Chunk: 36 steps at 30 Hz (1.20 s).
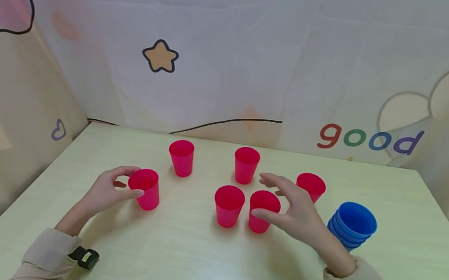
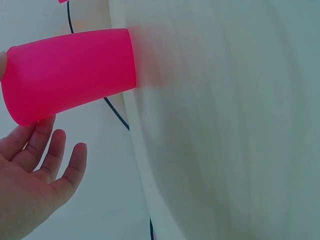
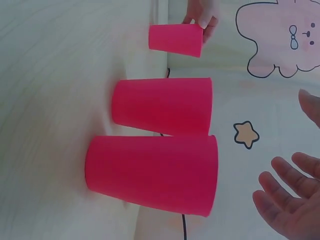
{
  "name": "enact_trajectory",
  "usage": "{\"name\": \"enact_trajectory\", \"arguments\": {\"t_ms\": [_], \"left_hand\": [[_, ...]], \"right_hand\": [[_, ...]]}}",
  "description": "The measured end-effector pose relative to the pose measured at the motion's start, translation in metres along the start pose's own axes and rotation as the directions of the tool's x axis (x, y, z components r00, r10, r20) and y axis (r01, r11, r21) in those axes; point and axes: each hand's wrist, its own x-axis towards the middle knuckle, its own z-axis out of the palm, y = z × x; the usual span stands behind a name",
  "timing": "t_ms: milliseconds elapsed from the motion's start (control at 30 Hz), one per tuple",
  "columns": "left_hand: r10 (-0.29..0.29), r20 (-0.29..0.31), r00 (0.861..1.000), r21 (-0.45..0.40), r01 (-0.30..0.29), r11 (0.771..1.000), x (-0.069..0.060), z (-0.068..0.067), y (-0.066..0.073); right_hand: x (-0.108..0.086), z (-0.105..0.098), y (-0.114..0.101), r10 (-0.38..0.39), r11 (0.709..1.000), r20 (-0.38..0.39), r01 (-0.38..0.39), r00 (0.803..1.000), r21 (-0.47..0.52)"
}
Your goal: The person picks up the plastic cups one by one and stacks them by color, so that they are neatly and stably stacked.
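Left hand [image 1: 104, 193] half-curled — round 1 cup [image 1: 150, 194]

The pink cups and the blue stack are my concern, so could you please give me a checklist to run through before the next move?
1. Left hand has hold of the leftmost pink cup: ok, thumb and fingers near its rim.
2. Right hand is free: ok, open and holding nothing.
3. Near middle cup and its right neighbour stand upright: ok, with a gap between them.
4. Rightmost pink cup is fully in view: not ok, its lower part is hidden.
5. Number of cups in the blue stack: cannot tell, the right forearm covers part.
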Motion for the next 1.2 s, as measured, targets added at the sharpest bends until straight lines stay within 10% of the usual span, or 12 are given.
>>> {"name": "enact_trajectory", "arguments": {"t_ms": [1200], "left_hand": [[-0.013,0.016,1.0,-0.003,0.013,1.0,0.001,-0.002,0.0]], "right_hand": [[0.033,0.052,0.005,0.155,0.977,0.122,-0.134,0.98,-0.166]]}}
